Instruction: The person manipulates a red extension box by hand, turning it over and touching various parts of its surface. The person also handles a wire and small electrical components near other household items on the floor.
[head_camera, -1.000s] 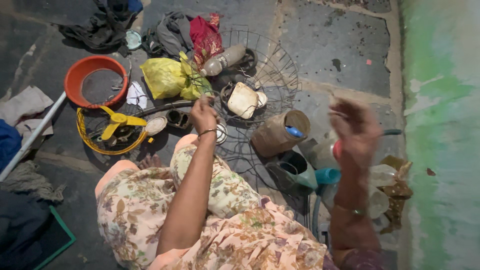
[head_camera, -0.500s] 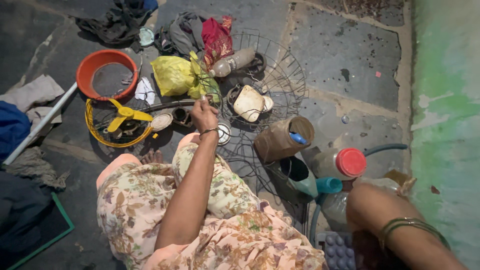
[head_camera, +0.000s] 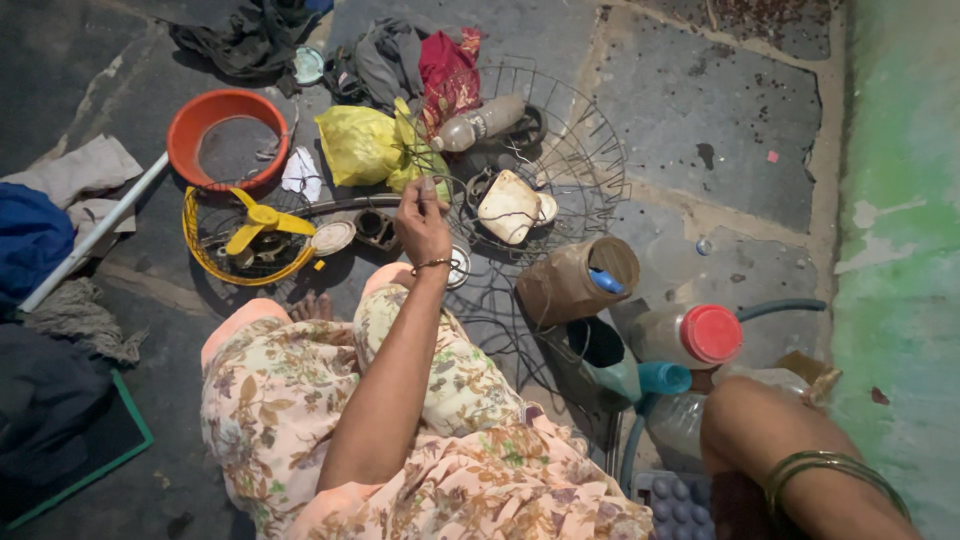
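Her left hand (head_camera: 422, 218) is raised over her knee with the fingertips pinched on a thin wire of the round grey wire fan guard (head_camera: 545, 160), which lies flat on the stone floor (head_camera: 700, 110) before her. The right forearm shows at lower right, its hand out of sight. Just beside the guard sit a yellow plastic bag (head_camera: 357, 145) and a yellow fan blade (head_camera: 258, 222) in its yellow-rimmed cage.

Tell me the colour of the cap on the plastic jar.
Red; the jar cap shows in the head view.

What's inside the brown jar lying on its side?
Through the brown jar's open mouth, a blue object shows, partly sticking out. Its far end and anything deeper in the jar are hidden by the opaque wall.
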